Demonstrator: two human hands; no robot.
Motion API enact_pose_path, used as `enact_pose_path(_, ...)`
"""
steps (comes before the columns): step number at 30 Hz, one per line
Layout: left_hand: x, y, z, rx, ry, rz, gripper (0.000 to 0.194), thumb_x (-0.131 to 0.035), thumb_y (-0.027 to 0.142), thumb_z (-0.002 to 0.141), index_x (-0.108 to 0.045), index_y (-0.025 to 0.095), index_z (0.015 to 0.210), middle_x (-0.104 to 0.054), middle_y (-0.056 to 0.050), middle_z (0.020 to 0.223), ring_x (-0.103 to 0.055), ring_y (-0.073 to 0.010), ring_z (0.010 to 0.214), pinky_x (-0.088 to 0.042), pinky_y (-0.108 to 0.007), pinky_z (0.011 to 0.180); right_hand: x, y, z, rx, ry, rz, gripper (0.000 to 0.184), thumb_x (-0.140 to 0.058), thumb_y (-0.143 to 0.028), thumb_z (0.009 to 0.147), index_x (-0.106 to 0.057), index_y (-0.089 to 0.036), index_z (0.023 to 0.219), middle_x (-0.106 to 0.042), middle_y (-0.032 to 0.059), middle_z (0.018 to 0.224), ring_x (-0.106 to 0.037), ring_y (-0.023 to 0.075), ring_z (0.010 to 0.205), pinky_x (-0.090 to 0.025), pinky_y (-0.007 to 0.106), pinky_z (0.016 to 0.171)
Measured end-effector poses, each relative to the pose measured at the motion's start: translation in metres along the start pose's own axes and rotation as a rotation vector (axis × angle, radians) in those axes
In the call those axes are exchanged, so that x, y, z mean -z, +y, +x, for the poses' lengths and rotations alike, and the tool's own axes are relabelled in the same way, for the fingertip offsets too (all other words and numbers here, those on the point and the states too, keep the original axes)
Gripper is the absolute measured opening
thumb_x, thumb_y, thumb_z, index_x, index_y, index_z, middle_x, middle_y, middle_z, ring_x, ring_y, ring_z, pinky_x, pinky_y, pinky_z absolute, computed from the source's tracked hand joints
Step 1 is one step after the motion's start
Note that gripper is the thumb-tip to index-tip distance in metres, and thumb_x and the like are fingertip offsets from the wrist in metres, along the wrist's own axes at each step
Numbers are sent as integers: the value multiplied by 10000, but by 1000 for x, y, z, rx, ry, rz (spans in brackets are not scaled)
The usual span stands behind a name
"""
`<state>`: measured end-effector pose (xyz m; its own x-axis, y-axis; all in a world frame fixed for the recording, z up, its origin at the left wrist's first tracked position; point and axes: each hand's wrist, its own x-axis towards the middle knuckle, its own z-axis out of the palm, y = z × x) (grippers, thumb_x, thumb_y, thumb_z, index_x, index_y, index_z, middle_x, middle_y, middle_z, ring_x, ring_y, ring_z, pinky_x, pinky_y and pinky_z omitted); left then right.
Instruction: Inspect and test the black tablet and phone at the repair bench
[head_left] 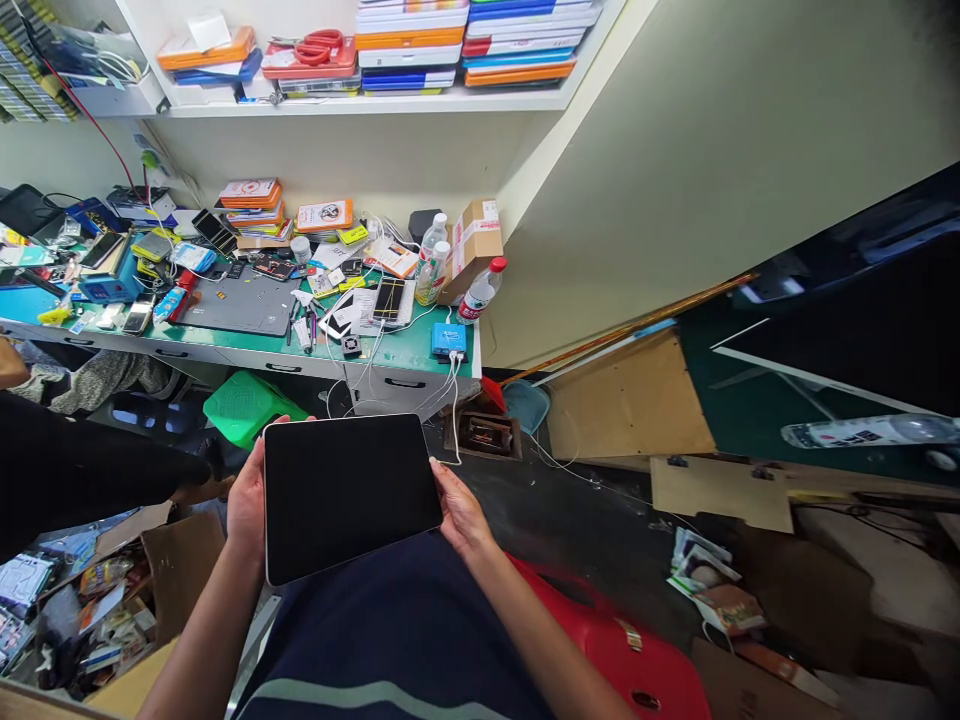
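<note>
A tablet (345, 495) with a dark, blank screen lies over my lap, held between both hands. My left hand (246, 500) grips its left edge, with the fingers curled behind it and partly hidden. At the opposite edge, my right hand (459, 505) holds the lower right side between thumb and fingers. The tablet is tilted slightly, its screen facing up toward me. Just beyond its top edge, a white charging cable (455, 420) hangs down from a blue charger box (448, 340) on the workbench; whether it reaches the tablet I cannot tell.
A workbench (390, 382) crowded with phones, tools and boxes stands ahead. A green stool (247, 408) is under it. Another person's dark-sleeved arm (90, 465) reaches in from the left, above a cardboard box of parts (180, 570). A red stool (600, 620) is at my right.
</note>
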<state>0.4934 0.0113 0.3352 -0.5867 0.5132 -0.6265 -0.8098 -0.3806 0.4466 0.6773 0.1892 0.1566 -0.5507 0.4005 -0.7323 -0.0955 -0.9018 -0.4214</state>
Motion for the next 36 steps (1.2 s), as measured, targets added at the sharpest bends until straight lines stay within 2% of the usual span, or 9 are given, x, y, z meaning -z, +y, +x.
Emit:
enact_pose_path(6, -2, 0, 0, -6, 25, 9, 489, -443, 417, 1089, -502, 284, 1557, -632, -78, 1497, -594, -310, 1383, -379, -552, 1240, -1, -1, -1, 2, -13, -22, 308, -925, -395, 765, -786, -195, 955, -823, 45, 956, -781, 223, 867, -649, 332, 822)
enact_pose_path(15, 3, 0, 2, 8, -12, 4, 498, -449, 433, 1084, -486, 311, 1566, -609, -71, 1523, -583, -319, 1394, -363, -571, 1243, -1, 0, -1, 15, -9, -31, 307, -929, -397, 756, -774, -213, 947, -822, 35, 957, -784, 246, 916, -655, 375, 871)
enact_pose_path(21, 1, 0, 2, 8, 4, -4, 491, -434, 420, 1090, -489, 305, 1565, -617, -70, 1516, -582, -314, 1395, -365, -571, 1243, -2, 0, -1, 38, 4, -19, 313, -946, -384, 737, -738, -228, 909, -812, 15, 927, -767, 200, 839, -647, 319, 816)
enact_pose_path(26, 5, 1, 3, 5, -30, 11, 494, -471, 427, 1078, -497, 316, 1559, -611, -67, 1522, -584, -326, 1392, -371, -580, 1238, -2, 1, 0, 47, 12, -25, 336, -953, -392, 724, -734, -224, 917, -812, 21, 940, -771, 213, 862, -643, 340, 853)
enact_pose_path(31, 7, 1, 4, 14, -30, 3, 491, -481, 437, 1073, -508, 324, 1551, -622, -59, 1511, -573, -333, 1403, -362, -592, 1242, -3, 2, 0, 54, 13, -34, 327, -946, -409, 728, -734, -242, 912, -813, 6, 929, -775, 226, 883, -653, 349, 827)
enact_pose_path(36, 6, 2, 5, 15, -18, 5, 486, -459, 433, 1081, -512, 310, 1549, -615, -71, 1517, -575, -333, 1401, -361, -599, 1239, -3, 2, 0, 58, 21, -20, 331, -953, -391, 720, -736, -232, 913, -813, 13, 937, -770, 202, 856, -650, 293, 761)
